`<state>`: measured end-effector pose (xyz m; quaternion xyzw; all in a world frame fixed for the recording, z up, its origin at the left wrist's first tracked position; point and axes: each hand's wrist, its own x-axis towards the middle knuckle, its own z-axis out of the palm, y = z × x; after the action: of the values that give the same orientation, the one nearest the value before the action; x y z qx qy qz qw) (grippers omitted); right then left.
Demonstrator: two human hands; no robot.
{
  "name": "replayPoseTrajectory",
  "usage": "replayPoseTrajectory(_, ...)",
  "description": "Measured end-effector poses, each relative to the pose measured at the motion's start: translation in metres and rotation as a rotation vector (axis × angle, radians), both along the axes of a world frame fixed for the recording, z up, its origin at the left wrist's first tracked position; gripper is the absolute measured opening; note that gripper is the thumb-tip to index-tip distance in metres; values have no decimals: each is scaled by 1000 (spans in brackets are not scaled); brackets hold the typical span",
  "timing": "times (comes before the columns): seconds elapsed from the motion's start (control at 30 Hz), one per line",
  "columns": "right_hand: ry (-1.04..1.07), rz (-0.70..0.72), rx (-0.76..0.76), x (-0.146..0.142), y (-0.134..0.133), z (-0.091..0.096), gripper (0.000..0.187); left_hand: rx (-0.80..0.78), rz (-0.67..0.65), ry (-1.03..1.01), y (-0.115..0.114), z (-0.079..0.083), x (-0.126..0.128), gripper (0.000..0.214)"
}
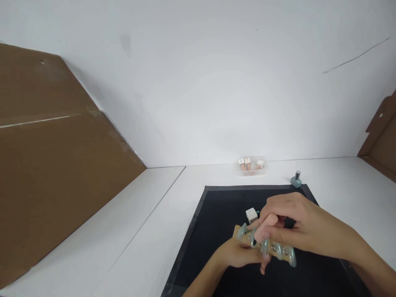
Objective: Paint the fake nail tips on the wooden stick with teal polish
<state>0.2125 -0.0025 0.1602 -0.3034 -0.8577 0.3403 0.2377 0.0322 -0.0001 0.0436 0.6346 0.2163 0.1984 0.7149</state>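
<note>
And here's the strip (274,247) of green pieces (279,251), up over the black mat (222,210), its long axis slanting from far left to near right. The left hand (238,252) has its end, fingers clamped on it from the left. In from the right, the right hand (289,220) is nearer the middle, fingers bent close together; whether they grip, I cannot tell. The strip lies just below those fingertips; a white block (251,215) sits beyond, towards the mat's far edge.
</note>
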Motion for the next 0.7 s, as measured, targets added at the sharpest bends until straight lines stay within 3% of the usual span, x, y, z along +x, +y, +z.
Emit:
replayPoseTrajectory(0.43,29,-41,2,1,1,0,20,25,1,31,-1,0,-1,56)
replayPoseTrajectory(0.57,34,10,-23,1,1,-1,23,8,-1,30,-1,-1,-1,56)
replayPoseTrajectory(0.7,21,-62,23,1,0,-1,21,15,2,41,-1,-2,-2,57)
